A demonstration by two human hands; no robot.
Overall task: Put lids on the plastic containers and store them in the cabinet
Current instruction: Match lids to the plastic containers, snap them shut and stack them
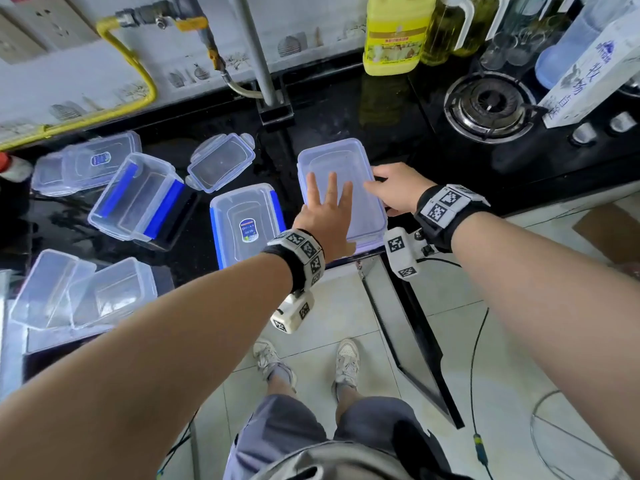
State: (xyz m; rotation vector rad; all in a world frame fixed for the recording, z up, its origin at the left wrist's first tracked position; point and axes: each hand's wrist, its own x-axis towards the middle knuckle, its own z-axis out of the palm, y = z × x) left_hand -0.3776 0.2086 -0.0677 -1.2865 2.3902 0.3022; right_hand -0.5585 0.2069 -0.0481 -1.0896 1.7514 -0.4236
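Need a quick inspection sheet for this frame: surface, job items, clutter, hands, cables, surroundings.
Surface: black glossy counter, reflective, no spills seen.
Job's things: large clear container with lid on, at counter's front edge; blue-latched container lidded beside it; open blue-clip container; small clear lid; lidded container at back left; two open tubs front left.
Clutter: yellow jug, oil bottles, carton.
Grips: left hand flat on the large lid; right hand at its right edge.
Cables: black cable hanging to the floor.
Surroundings: gas burner, yellow gas pipe, tiled floor.
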